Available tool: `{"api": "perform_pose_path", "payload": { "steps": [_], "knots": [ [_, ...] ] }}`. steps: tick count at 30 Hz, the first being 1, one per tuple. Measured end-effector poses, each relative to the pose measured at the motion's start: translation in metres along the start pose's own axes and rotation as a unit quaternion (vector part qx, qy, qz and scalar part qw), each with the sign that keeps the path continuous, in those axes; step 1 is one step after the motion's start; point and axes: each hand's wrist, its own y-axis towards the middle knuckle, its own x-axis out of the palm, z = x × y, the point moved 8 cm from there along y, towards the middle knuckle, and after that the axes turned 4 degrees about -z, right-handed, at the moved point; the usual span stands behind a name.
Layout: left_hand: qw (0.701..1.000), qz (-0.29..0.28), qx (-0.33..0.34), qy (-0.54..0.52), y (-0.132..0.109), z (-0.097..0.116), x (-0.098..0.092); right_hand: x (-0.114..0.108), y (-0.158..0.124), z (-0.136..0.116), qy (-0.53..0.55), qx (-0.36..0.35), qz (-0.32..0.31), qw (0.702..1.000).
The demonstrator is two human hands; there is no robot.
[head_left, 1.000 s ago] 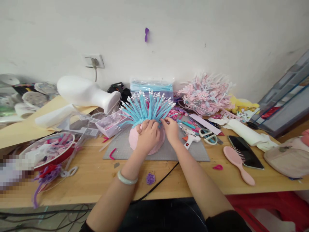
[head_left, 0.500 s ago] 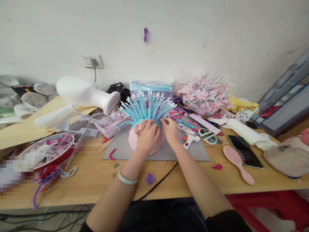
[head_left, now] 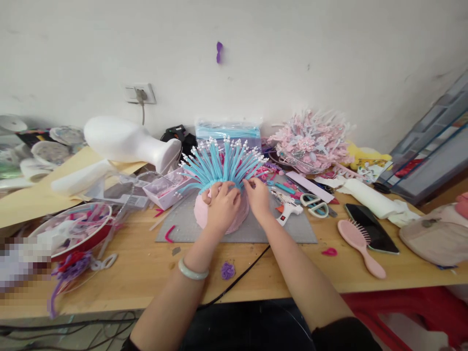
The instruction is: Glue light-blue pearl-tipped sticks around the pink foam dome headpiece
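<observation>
**At the centre of the grey mat: beaded blue fan on a pink dome, near side bare**

Taking the pink dome [head_left: 202, 213] as the clock's centre, with twelve towards the wall, blue stems [head_left: 215, 165] fan from about ten o'clock round to two, most tipped with white beads [head_left: 212, 141]. That stretch looks largely built. From four to eight o'clock the visible dome carries no stems; whether that part is meant to stay plain I cannot tell, and the left hand hides some of it. My judgement is that the work is well advanced and now at the fan's right-hand end.

The right hand [head_left: 258, 199] comes in from four o'clock. Its thumb and forefinger are pressed together between one and two o'clock, apparently pinching the foot of a stem.

The left hand [head_left: 224, 207] lies across the dome's middle, fingers bent and slightly apart, tips at the stems' base towards twelve; whether they grip anything is hidden.

Out at three o'clock, on the grey mat [head_left: 288, 236], lies a white glue gun [head_left: 291, 209]; a clear packet [head_left: 228, 130] of blue strips sits at twelve.
</observation>
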Motion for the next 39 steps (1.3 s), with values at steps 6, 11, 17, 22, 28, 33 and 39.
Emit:
{"api": "perform_pose_path", "payload": {
  "steps": [6, 11, 17, 22, 28, 33, 39],
  "knots": [
    [1.000, -0.009, 0.002, -0.011, 0.001, 0.000, 0.002, 0.000, 0.000, 0.000, -0.006, 0.003, -0.001, 1.000],
    [1.000, -0.004, -0.001, -0.030, 0.001, 0.000, 0.001, -0.001, -0.001, 0.001, -0.012, 0.003, 0.007, 1.000],
    [0.999, 0.001, 0.003, -0.049, 0.002, 0.002, -0.004, -0.001, 0.000, 0.001, -0.011, 0.004, 0.001, 1.000],
    [0.998, 0.010, -0.001, -0.067, 0.003, 0.003, -0.009, -0.002, 0.000, 0.001, -0.018, 0.004, 0.000, 1.000],
    [0.998, 0.022, -0.003, -0.065, 0.002, 0.003, -0.009, -0.002, 0.000, -0.001, -0.030, -0.008, -0.001, 1.000],
    [0.997, 0.030, 0.016, -0.068, 0.002, 0.004, -0.009, -0.002, 0.000, -0.001, -0.029, -0.008, -0.003, 1.000],
    [0.997, 0.017, -0.002, -0.069, 0.003, 0.002, -0.008, -0.001, 0.001, 0.001, -0.018, -0.002, -0.006, 1.000]
  ]
}}
